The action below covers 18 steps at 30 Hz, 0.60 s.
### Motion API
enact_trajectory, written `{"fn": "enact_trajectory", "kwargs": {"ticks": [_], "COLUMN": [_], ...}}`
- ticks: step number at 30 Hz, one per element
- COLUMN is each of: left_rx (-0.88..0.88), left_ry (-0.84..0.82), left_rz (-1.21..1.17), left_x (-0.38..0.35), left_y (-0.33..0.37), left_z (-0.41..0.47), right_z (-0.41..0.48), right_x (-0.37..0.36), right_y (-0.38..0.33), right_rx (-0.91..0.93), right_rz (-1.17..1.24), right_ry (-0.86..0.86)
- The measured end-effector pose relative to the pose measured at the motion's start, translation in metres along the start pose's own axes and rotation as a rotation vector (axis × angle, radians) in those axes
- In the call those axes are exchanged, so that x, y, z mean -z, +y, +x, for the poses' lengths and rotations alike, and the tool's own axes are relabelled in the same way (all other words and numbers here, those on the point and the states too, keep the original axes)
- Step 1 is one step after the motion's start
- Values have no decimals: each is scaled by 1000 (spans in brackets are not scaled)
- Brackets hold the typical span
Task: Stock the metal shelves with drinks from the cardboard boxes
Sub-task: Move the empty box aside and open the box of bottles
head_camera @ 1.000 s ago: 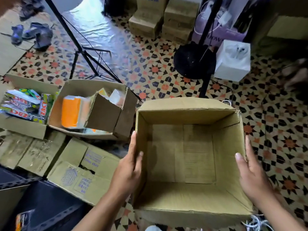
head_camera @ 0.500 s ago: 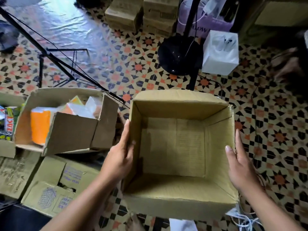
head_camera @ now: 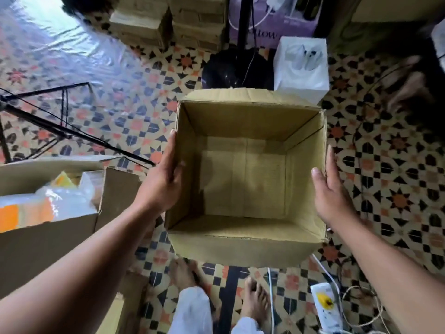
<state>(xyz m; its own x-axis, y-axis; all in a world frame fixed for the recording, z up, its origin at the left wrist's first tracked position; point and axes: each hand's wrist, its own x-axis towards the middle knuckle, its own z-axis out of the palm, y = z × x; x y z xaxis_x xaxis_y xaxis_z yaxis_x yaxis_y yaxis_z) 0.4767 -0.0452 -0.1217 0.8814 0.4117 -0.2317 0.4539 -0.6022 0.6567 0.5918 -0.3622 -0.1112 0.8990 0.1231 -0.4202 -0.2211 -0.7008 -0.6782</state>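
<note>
The person's bare feet [head_camera: 255, 302] and a power strip [head_camera: 325, 307] show just below the box [head_camera: 240, 249]. A second earlier both were out of view, which suggests the box has been carried up and toward the body.

The box is open-topped and empty. The left hand [head_camera: 163, 179] lies on its left wall and the right hand [head_camera: 332, 189] on its right wall. The fingers of both are straight and flat against the outside, with each thumb over the rim, so the box is pressed between the palms. This hold is unchanged over the last second.

Left of the box is a second carton [head_camera: 48, 237], which holds the drinks [head_camera: 36, 208], orange packs under clear wrap. It has slid further toward the frame edge. No metal shelf is in view.

Beyond the box stand a black stand base [head_camera: 231, 71] and a white carton [head_camera: 301, 63], and further off are stacked cartons [head_camera: 168, 20].

Judgement: the empty box is being cleared away, and stocking must resume from the second carton.
</note>
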Motion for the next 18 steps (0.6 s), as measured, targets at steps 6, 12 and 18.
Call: {"fn": "enact_trajectory", "kwargs": {"ticks": [6,12,18], "left_rx": [13,-3,-25], "left_ry": [-71,-126,-187], "left_rz": [-8,-49,94], "left_x": [-18,-41,-58], "left_y": [-34,-83,-125], "left_z": [82,169,230], "right_z": [68,143,193], "right_x": [-31,-79,-128], "right_y": [0,-3,9], "right_rx": [-29,-60,-110], "right_rz": [-114,-146,-134], "right_ry": [-15,-12,-34]}}
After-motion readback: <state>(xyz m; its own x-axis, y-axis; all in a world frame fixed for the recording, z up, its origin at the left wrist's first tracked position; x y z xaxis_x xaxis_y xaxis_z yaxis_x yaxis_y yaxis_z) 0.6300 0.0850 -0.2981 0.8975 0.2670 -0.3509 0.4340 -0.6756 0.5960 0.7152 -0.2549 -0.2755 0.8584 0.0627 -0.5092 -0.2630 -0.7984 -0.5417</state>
